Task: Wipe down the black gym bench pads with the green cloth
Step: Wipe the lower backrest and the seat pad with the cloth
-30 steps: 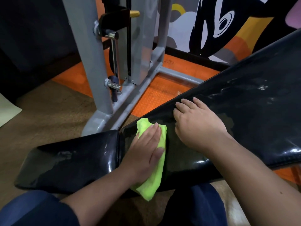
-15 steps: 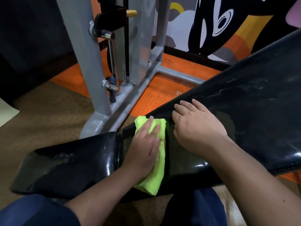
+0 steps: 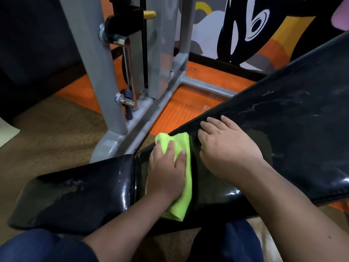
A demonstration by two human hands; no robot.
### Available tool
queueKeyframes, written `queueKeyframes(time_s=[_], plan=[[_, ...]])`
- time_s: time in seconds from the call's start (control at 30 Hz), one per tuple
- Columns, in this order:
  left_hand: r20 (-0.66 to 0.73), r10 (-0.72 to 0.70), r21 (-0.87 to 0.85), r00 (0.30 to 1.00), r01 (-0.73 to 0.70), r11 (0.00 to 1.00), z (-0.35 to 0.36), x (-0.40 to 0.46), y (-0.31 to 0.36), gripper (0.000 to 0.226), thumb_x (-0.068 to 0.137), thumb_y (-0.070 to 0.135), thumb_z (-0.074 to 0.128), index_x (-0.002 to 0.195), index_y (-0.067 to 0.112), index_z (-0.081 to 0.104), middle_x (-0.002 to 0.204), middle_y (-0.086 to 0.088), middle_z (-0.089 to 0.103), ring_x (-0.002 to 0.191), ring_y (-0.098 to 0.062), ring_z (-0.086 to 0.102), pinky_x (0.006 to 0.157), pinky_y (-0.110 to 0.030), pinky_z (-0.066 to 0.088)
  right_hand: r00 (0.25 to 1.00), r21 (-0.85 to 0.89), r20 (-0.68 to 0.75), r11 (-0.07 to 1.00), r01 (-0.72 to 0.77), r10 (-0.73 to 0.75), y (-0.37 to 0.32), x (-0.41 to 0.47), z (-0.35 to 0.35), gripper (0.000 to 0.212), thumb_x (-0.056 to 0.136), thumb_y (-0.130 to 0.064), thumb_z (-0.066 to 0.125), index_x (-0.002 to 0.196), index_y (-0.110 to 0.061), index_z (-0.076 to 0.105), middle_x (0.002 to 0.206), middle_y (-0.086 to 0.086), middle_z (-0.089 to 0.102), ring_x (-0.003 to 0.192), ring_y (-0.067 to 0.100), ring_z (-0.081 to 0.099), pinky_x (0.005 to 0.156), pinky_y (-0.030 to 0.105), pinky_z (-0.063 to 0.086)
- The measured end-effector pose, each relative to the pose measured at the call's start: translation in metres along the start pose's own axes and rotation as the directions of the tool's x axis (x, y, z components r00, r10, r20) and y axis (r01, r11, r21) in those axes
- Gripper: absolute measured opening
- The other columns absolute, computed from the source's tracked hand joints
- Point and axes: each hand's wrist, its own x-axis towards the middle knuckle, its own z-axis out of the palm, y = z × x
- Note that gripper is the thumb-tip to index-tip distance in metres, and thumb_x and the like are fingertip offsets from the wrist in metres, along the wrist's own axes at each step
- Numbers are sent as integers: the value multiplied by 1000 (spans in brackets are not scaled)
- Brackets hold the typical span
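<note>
The bench has two glossy black pads: a short seat pad (image 3: 71,191) at lower left and a long back pad (image 3: 283,129) rising to the upper right. A folded green cloth (image 3: 181,186) lies across the back pad's lower end, just right of the gap between the pads. My left hand (image 3: 166,171) presses flat on the cloth with straight fingers pointing away from me. My right hand (image 3: 226,148) rests palm down on the back pad beside the cloth, its fingertips at the pad's far edge. Smears show on both pads.
A grey steel machine frame (image 3: 105,87) with a chrome pin and black weight stack stands just beyond the bench on an orange floor mat (image 3: 185,110). Brown carpet lies to the left. A painted wall is behind. My blue-clad knees sit under the bench's near edge.
My left hand has slid the cloth away from me, up to the back pad's far edge. My right hand stays planted on the pad.
</note>
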Motion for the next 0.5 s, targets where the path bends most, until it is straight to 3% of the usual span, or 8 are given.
queueKeyframes(time_s=[0.1, 0.2, 0.37, 0.5], plan=[[25, 73, 42, 997, -74, 996, -3, 1, -10, 73, 91, 64, 20, 153, 28, 31, 163, -10, 17, 149, -26, 14, 118, -46, 21, 1000, -3, 8, 1000, 0, 0, 0, -1, 0, 52, 100, -28, 27, 149, -13, 38, 163, 8, 27, 153, 23, 11, 123, 43, 0], [-44, 56, 43, 997, -54, 998, -5, 21, -2, 75, 92, 63, 22, 151, 21, 39, 160, -15, 25, 145, -33, 23, 114, -48, 25, 1000, 1, 6, 1000, 3, -3, -1, 0, -2, 52, 101, -29, 26, 150, -14, 37, 163, 8, 26, 153, 23, 10, 123, 43, 0], [17, 228, 80, 974, -228, 970, -4, 16, -7, 80, 91, 72, 16, 153, 25, 31, 163, -11, 19, 149, -26, 17, 117, -47, 24, 1000, -20, 9, 1000, 3, -3, -1, -2, 0, 53, 101, -29, 25, 151, -12, 35, 163, 9, 25, 153, 24, 10, 123, 44, -1], [-20, 111, 75, 994, -109, 991, -4, 48, -2, 71, 96, 65, 23, 149, 21, 40, 155, -15, 33, 141, -32, 32, 112, -50, 33, 1000, -7, 1, 1000, 7, -7, -1, 1, -2, 53, 102, -29, 24, 151, -12, 34, 164, 9, 24, 153, 24, 9, 123, 44, -1]])
